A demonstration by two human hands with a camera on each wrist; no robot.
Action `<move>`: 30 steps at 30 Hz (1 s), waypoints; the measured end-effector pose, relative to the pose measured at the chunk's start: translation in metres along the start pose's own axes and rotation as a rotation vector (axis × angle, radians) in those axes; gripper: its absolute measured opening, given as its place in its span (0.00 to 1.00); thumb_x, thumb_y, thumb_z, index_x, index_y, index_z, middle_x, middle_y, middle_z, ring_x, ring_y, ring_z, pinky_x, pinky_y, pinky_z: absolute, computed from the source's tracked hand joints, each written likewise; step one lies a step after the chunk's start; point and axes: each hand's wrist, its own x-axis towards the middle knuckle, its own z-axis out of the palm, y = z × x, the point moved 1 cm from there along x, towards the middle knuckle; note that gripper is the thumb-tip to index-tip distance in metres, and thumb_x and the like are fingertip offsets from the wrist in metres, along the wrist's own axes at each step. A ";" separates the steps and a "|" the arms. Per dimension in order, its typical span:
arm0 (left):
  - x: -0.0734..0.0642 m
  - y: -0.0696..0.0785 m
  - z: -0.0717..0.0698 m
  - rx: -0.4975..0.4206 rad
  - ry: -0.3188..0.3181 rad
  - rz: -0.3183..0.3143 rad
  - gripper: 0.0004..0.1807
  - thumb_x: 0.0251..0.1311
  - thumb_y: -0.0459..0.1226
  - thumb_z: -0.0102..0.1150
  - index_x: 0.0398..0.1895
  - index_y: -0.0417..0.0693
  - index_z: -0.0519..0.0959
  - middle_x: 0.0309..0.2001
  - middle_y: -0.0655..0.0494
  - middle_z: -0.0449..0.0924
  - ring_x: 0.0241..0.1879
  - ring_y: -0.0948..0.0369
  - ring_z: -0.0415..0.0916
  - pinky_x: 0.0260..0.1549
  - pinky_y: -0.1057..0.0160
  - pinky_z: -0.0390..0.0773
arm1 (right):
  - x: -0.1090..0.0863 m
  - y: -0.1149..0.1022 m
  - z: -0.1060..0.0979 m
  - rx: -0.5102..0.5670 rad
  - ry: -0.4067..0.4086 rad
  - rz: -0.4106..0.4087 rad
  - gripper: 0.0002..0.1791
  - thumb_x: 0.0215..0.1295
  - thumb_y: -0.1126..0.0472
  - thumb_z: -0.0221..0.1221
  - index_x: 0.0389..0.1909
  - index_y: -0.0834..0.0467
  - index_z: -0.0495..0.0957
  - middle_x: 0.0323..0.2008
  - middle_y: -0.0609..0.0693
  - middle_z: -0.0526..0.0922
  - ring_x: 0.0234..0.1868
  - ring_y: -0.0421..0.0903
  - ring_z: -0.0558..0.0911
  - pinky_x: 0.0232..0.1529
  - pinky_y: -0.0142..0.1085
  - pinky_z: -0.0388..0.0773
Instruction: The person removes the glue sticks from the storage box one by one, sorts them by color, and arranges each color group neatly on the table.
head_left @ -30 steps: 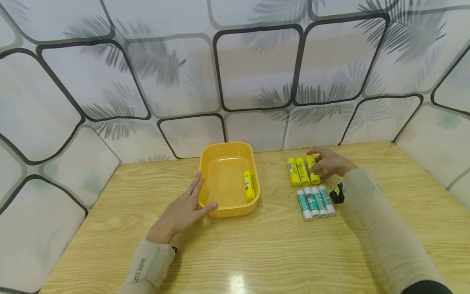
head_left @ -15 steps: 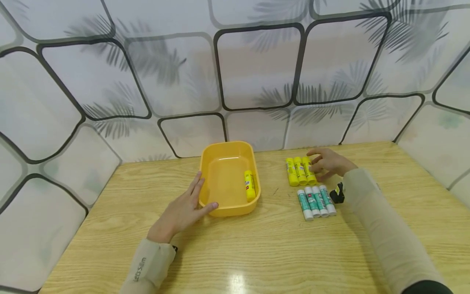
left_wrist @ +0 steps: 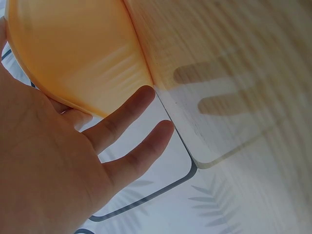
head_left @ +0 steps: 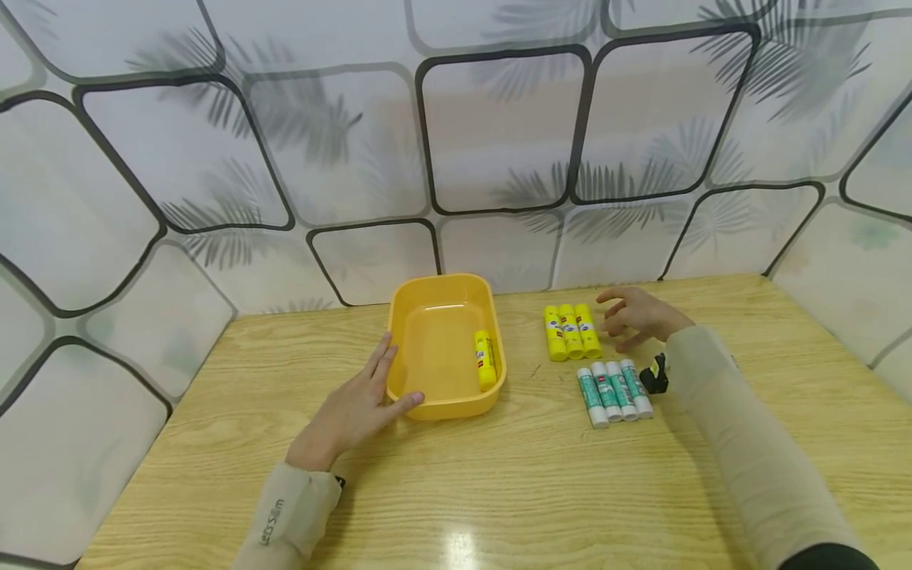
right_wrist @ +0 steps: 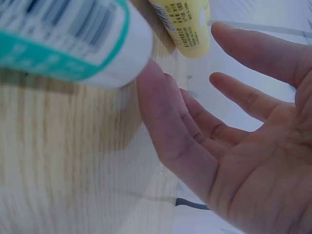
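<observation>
My left hand (head_left: 352,416) rests along the left side of a yellow-orange plastic tray (head_left: 436,410), thumb at the front rim. In the left wrist view, two straight fingers (left_wrist: 141,151) extend beside the tray wall (left_wrist: 73,53). One yellow glue stick (head_left: 485,360) lies inside the tray. To the right, three yellow glue sticks (head_left: 572,332) lie side by side on the table. My right hand (head_left: 641,317) hovers just right of them, fingers loosely bent, holding nothing. The right wrist view shows a gap between that hand (right_wrist: 248,131) and a yellow glue stick (right_wrist: 185,27).
Several white-and-teal glue sticks (head_left: 614,393) lie in a row in front of the yellow ones, close to the right wrist. Behind the wooden table (head_left: 456,491) stands a patterned backdrop (head_left: 499,134), which also closes in both sides.
The three yellow glue sticks have rolled left together, away from my right hand, which has barely moved. My left hand and the tray stay in place.
</observation>
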 end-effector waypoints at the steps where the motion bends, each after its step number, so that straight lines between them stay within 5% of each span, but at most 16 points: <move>1: 0.000 0.000 0.000 0.000 -0.001 0.000 0.53 0.70 0.66 0.46 0.81 0.37 0.44 0.82 0.49 0.32 0.67 0.41 0.68 0.59 0.40 0.73 | 0.000 0.000 0.000 0.000 0.001 0.002 0.41 0.64 0.73 0.53 0.76 0.73 0.45 0.68 0.79 0.53 0.58 0.67 0.70 0.47 0.53 0.84; 8: 0.000 0.000 0.000 0.003 -0.005 -0.006 0.54 0.70 0.66 0.46 0.81 0.37 0.43 0.82 0.50 0.31 0.71 0.39 0.61 0.61 0.38 0.71 | -0.001 -0.004 -0.002 -0.014 0.006 0.004 0.38 0.73 0.70 0.53 0.76 0.73 0.44 0.68 0.80 0.54 0.58 0.69 0.70 0.48 0.53 0.84; 20: 0.000 0.001 0.000 0.007 -0.007 -0.012 0.53 0.70 0.66 0.45 0.81 0.38 0.44 0.82 0.51 0.31 0.65 0.42 0.70 0.59 0.39 0.73 | -0.004 -0.022 -0.004 -0.050 0.031 -0.022 0.36 0.75 0.66 0.53 0.76 0.73 0.48 0.69 0.79 0.56 0.62 0.72 0.70 0.49 0.52 0.83; 30: 0.000 0.001 0.000 0.011 -0.003 -0.009 0.53 0.70 0.66 0.45 0.81 0.38 0.44 0.82 0.51 0.32 0.61 0.43 0.74 0.58 0.39 0.74 | 0.000 -0.058 0.006 -0.030 0.043 -0.094 0.34 0.76 0.64 0.53 0.75 0.72 0.51 0.68 0.76 0.62 0.62 0.71 0.71 0.51 0.54 0.82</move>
